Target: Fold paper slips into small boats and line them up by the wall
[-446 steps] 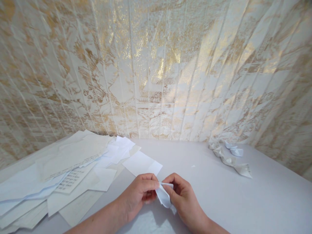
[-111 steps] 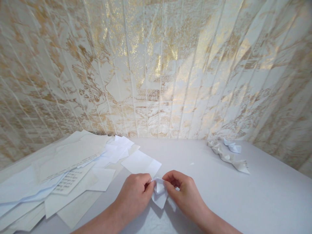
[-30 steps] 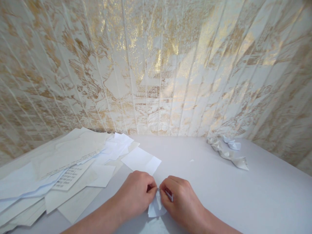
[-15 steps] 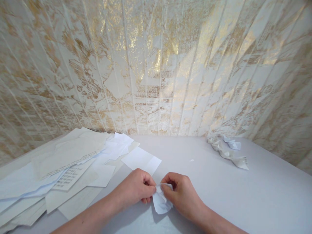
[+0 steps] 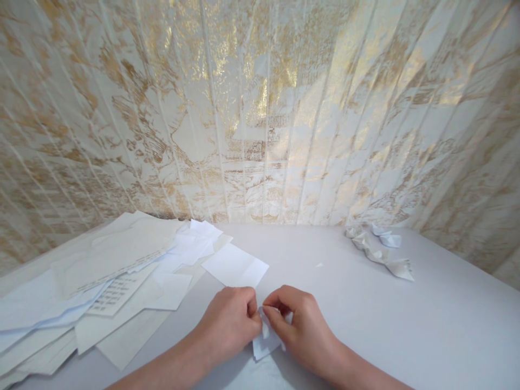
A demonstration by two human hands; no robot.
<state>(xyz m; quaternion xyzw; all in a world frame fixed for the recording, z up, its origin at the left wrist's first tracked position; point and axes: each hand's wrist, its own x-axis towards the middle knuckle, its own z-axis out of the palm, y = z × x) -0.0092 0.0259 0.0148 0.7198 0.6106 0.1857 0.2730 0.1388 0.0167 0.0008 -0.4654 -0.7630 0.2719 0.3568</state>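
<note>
A small folded piece of white paper (image 5: 266, 344) is held between my two hands, low in the middle of the head view. My left hand (image 5: 233, 319) is closed, its thumb and curled fingers pinching the paper's upper left edge. From the other side my right hand (image 5: 294, 319) pinches the top of the same paper between thumb and forefinger. The fingertips of both hands nearly meet there. Part of the paper is hidden behind the right hand, and its lower end hangs free just over the table.
A spread pile of paper sheets (image 5: 122, 249), some printed, covers the table's left side. One white sheet (image 5: 235, 265) lies just beyond my hands. At the back right are a twisted paper strip (image 5: 377, 253) and folded white papers (image 5: 388, 238). A patterned wall (image 5: 260, 119) rises behind.
My left hand has turned inward, its fingers curling more tightly at the paper. The right fingertips have shifted slightly left, and the paper's lower end has changed shape.
</note>
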